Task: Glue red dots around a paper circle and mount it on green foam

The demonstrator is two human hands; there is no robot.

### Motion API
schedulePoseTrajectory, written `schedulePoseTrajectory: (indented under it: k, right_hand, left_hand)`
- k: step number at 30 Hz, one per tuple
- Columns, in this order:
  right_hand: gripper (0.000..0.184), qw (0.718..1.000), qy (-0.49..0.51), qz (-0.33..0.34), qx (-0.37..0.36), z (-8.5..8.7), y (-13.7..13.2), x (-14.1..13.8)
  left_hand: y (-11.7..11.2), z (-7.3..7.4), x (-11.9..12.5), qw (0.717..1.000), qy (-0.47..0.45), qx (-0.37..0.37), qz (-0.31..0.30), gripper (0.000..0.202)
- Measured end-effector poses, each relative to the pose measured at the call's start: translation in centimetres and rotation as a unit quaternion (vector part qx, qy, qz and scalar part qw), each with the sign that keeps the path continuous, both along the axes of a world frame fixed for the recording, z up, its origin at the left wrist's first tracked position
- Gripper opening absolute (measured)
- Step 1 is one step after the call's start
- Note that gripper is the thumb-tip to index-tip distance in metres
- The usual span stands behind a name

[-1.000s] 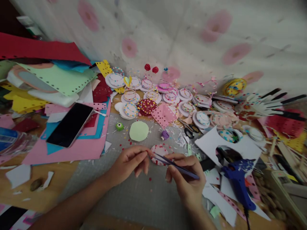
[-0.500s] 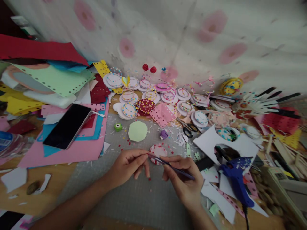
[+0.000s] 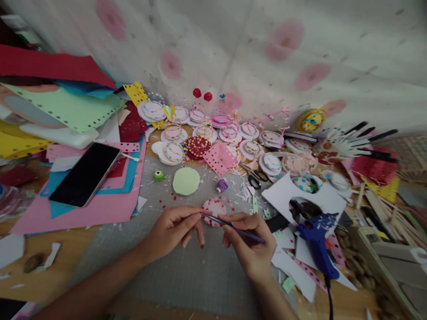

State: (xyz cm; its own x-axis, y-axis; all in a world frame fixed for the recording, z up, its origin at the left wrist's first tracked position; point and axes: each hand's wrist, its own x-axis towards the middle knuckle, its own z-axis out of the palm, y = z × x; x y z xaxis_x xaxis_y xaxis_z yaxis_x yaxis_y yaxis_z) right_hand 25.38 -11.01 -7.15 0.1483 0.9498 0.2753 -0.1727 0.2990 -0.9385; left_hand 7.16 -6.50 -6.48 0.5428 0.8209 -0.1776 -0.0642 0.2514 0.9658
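My right hand is closed round thin blue tweezers, their tip pointing left toward my left hand. My left hand pinches thumb and forefinger together at the tweezers' tip; whatever is between them is too small to make out. Just behind the two hands lies a white paper disc with red dots on the grey mat. A pale green paper circle lies a little farther back.
A black phone rests on pink and blue paper sheets at left. A blue glue gun lies at right by a white cut-out sheet. Several decorated paper discs, scissors and paper scraps crowd the back.
Both hands have kept their pinch and grip and barely moved against the mat. The camera has shifted, so everything sits slightly left in view.
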Motion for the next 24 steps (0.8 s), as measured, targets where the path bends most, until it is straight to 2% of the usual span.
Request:
schedulePoseTrajectory:
  k: [8, 15, 20, 24]
  right_hand:
    - [0.018, 1.000, -0.004, -0.009, -0.003, 0.3, 0.2, -0.1]
    - [0.016, 1.000, -0.006, -0.020, -0.010, 0.6, 0.2, 0.0]
    - [0.014, 0.997, -0.028, -0.072, 0.029, 1.1, 0.1, -0.2]
    - [0.019, 0.987, -0.076, -0.112, 0.088, 0.9, -0.5, -0.1]
  left_hand:
    - [0.3, -0.4, 0.0, 1.000, 0.003, -0.002, -0.005, 0.039]
    - [0.2, 0.0, 0.1, 1.000, 0.021, -0.015, -0.006, 0.040]
    - [0.3, 0.3, -0.1, 0.999, 0.028, -0.031, 0.022, 0.045]
    - [-0.3, 1.5, 0.4, 0.997, 0.041, -0.046, 0.036, 0.047]
